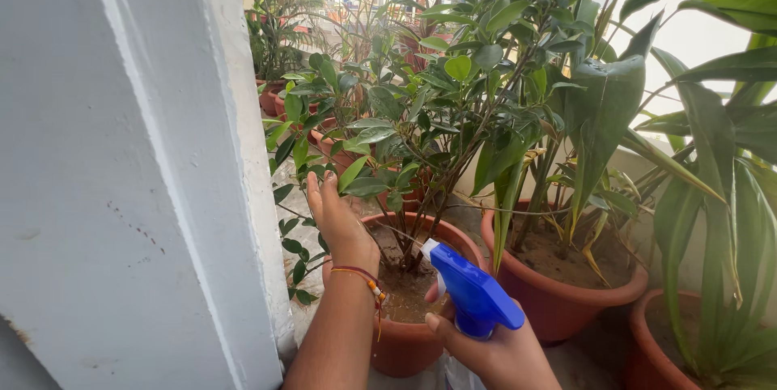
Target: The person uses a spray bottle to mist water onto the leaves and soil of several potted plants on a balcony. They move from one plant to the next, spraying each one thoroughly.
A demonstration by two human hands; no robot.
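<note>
My left hand (336,216) reaches up into the lower leaves of a small bushy plant (413,127), fingers touching a leaf; a red thread bracelet circles its wrist. My right hand (494,349) grips a spray bottle with a blue trigger head (473,293), its white nozzle pointing left toward the plant's stem. The plant grows in a terracotta pot (405,341) filled with soil, just in front of both hands.
A white wall pillar (137,171) fills the left side. More terracotta pots (558,301) with broad-leaved plants (712,196) stand to the right, and others line the ledge behind (275,95). Buildings show in the distance.
</note>
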